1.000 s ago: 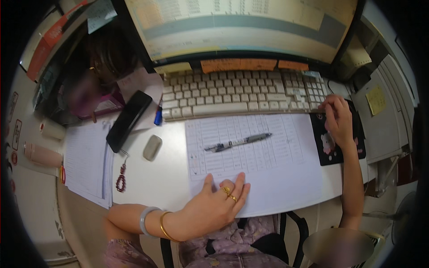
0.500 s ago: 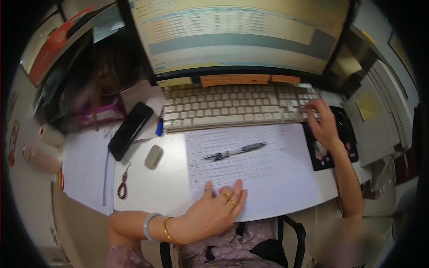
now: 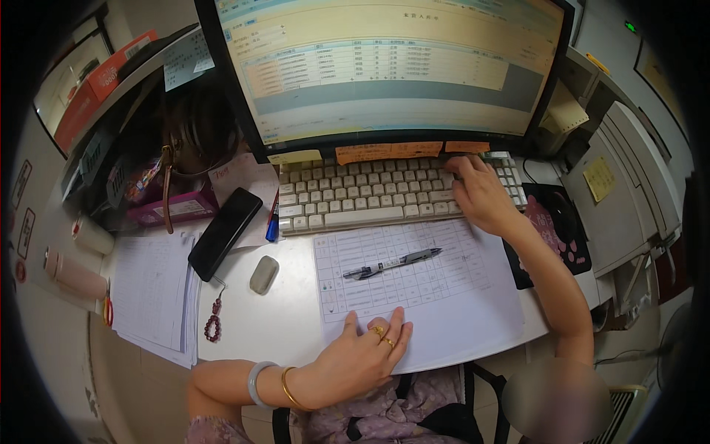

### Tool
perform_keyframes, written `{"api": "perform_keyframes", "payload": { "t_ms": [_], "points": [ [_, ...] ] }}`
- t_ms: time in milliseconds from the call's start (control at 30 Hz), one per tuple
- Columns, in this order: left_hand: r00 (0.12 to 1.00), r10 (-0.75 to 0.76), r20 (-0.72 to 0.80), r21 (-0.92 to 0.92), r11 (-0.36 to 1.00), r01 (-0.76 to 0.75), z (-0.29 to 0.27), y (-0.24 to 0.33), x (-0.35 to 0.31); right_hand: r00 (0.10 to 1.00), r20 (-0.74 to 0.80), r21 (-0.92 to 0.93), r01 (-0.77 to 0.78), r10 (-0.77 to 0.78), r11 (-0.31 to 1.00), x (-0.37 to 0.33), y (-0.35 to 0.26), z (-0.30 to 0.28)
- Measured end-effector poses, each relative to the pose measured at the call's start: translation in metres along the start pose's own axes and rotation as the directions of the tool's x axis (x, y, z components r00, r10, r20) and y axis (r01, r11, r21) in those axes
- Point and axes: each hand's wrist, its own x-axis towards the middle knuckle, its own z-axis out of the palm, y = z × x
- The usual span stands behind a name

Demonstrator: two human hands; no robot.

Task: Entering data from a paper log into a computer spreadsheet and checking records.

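Note:
My left hand [image 3: 362,349] lies at the near edge of a printed table sheet [image 3: 436,325], fingers spread and holding nothing; its fingertips touch the paper. Farther off, my right hand [image 3: 484,196] rests over the right part of a beige keyboard [image 3: 362,219], with fingers apart and bent onto the keys near its back row. That hand covers some of the keys beneath it. A black and grey pen [image 3: 392,263] lies across the sheet between my two hands, touched by neither.
A monitor [image 3: 399,66] stands behind the keyboard. Left of the sheet are a black phone [image 3: 224,233] with a beaded strap [image 3: 213,325], a grey oval object [image 3: 264,274], a blue-capped pen [image 3: 273,226] and stacked papers [image 3: 151,288]. A dark mouse pad [image 3: 521,274] and a printer [image 3: 629,192] sit at right.
My right hand has moved left, from the number keys at the keyboard's right end to the keys beside them. My left hand stays on the sheet. The whole view has shifted slightly.

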Motion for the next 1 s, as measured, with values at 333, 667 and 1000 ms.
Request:
{"api": "perform_keyframes", "payload": {
  "t_ms": [333, 667, 1000],
  "points": [
    [0.999, 0.005, 0.039, -0.002, 1.000, -0.005, -0.002, -0.001, 0.004, 0.938, -0.198, 0.215, -0.242, 0.285, 0.946, -0.070, 0.068, -0.042],
    [0.994, 0.019, 0.108, -0.022, 1.000, -0.017, -0.009, -0.005, 0.005, 0.937, -0.236, 0.236, -0.203, 0.259, 0.950, -0.085, 0.066, -0.032],
    [0.999, -0.009, 0.051, 0.014, 1.000, 0.009, -0.005, -0.003, 0.004, 0.948, -0.237, 0.218, -0.161, 0.212, 0.963, -0.078, 0.057, -0.034]
  ]
}}
